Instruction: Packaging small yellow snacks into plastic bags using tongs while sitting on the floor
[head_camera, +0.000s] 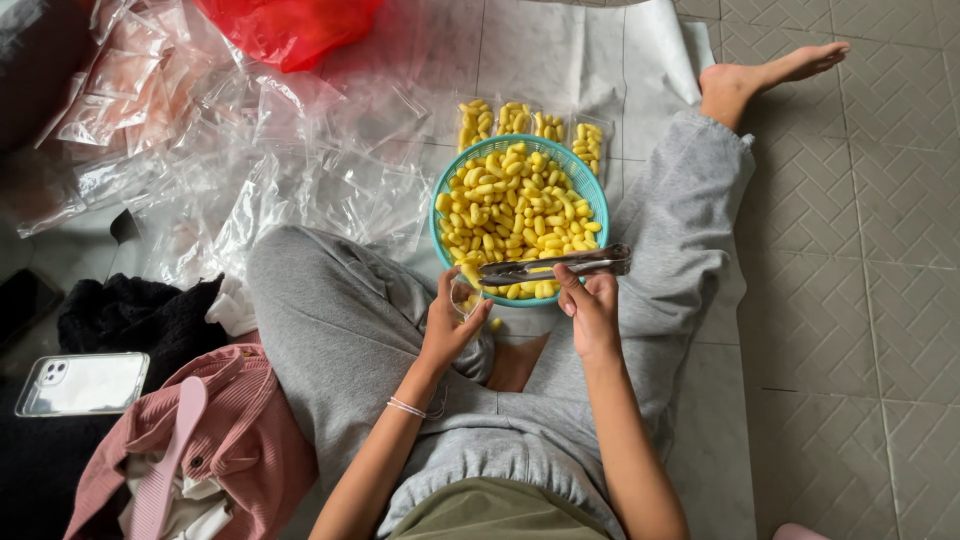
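Dozens of yellow cocoons (515, 205) are filling the teal basket (440, 235) between my knees — light, smooth, likely crushable. My right hand (592, 310) is clenching metal tongs (555, 265) by the handles; my left hand (447, 320) is grasping a clear cup (464, 296) — I'd pinch each cocoon gently at mid-body.

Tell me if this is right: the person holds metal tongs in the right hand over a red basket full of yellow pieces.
Not quite. The basket is teal, not red, as the head view shows. The rest holds: the right hand holds metal tongs over the yellow pieces.
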